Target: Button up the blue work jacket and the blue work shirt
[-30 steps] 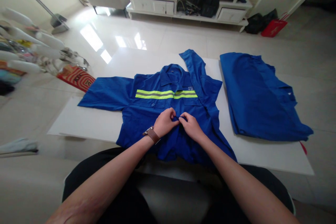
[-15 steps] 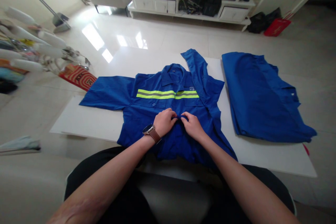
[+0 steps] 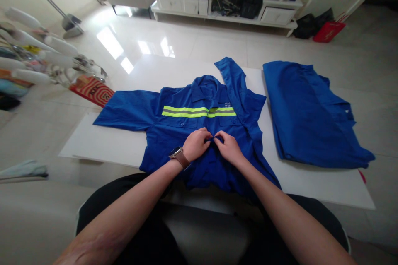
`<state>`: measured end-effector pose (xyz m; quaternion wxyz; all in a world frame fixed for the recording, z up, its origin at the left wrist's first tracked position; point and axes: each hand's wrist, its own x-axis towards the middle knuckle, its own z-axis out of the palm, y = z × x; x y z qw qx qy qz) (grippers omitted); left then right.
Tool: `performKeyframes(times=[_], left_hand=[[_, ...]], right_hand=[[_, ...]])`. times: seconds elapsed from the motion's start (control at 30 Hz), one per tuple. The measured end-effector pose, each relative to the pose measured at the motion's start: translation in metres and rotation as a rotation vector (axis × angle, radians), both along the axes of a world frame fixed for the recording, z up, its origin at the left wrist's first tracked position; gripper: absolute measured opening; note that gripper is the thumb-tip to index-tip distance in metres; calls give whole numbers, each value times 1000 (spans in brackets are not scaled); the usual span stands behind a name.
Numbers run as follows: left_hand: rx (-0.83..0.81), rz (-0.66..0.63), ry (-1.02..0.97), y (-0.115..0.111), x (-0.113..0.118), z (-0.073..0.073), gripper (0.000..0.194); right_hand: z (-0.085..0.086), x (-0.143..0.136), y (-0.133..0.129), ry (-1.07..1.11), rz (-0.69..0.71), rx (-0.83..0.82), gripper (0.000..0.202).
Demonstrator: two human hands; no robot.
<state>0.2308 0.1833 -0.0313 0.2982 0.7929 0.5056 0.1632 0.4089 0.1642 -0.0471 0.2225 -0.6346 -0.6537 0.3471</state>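
Note:
A blue jacket (image 3: 174, 132) with a yellow and grey reflective stripe (image 3: 186, 111) lies front up on a white table (image 3: 102, 140), its collar away from me. One sleeve stretches out to the left; the other is folded up beside the collar. My left hand (image 3: 197, 144), with a watch (image 3: 176, 152) on the wrist, pinches the jacket's front edge below the stripe. Close beside it, my right hand (image 3: 227, 147) pinches the same front opening. The fingertips nearly meet, and any button between them is too small to make out.
Folded blue clothing (image 3: 311, 120) lies on the table's right side. A red patterned bag (image 3: 93, 90) and white spools (image 3: 59, 45) are at the left. Across the floor stand a white cabinet (image 3: 177, 4) and a red bag (image 3: 328, 32).
My fingers have shifted slightly at the front opening, and a fold of fabric now stands up between them. The jacket has otherwise hardly moved.

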Motion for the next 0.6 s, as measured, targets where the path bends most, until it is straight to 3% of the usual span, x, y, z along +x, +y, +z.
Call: performKeyframes(times=[0.33, 0.6], left_hand=[[-15, -8, -77, 0, 0, -2, 20], [-49, 7, -96, -1, 1, 0, 27]], right_hand=[[6, -4, -3, -139, -25, -15, 16], [7, 3, 2, -148, -127, 4, 13]])
